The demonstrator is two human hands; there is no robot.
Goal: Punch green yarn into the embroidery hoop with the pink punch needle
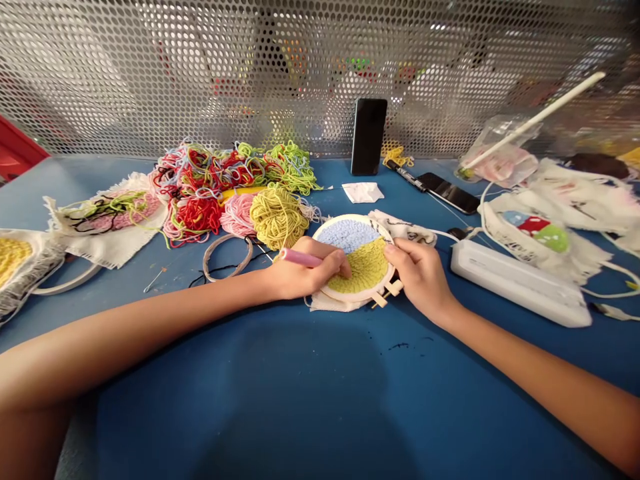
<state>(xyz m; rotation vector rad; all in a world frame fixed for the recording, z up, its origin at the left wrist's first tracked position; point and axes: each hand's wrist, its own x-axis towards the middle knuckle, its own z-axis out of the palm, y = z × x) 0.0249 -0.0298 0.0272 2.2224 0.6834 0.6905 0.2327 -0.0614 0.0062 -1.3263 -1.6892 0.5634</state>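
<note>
In my left hand (313,270) is a pink-handled punch needle (299,258), held like a pen with the fingers closed. Its tip is hidden behind the fingers, at the stitched surface. My right hand (417,270) pinches the right edge of a round wooden embroidery hoop (391,270) between thumb and fingers. Stretched in the hoop is cloth with light blue looped stitching (347,235) above and yellow-green stitching (370,263) below. The wooden clamp (389,292) of the hoop points toward the lower right.
Behind the left hand lie tangled yarn (200,173) and a yellow-green yarn ball (277,217). A bare hoop (227,257) is nearby. One phone (369,137) stands upright; another (447,192) lies flat. A white power strip (520,283) sits at right, beside stitched cloth (540,227).
</note>
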